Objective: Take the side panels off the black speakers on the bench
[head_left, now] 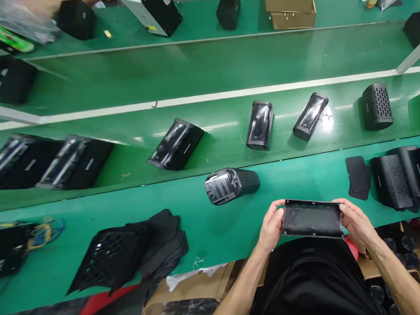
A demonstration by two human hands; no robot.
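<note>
A flat black rectangular plastic panel (313, 219) is held level over my lap, near the front edge of the green bench (228, 222). My left hand (271, 226) grips its left end with curled fingers, and my right hand (357, 222) grips its right end the same way. Just beyond my left hand a black speaker housing (231, 186) lies on its side on the bench, its glossy end facing me.
Several black speaker housings (260, 125) ride a green conveyor belt (196, 143) behind the bench. More housings (398, 178) and dark foam sheets (357, 177) sit at right. A stack of perforated black grilles (124, 255) lies at left. Cardboard boxes (292, 11) stand far back.
</note>
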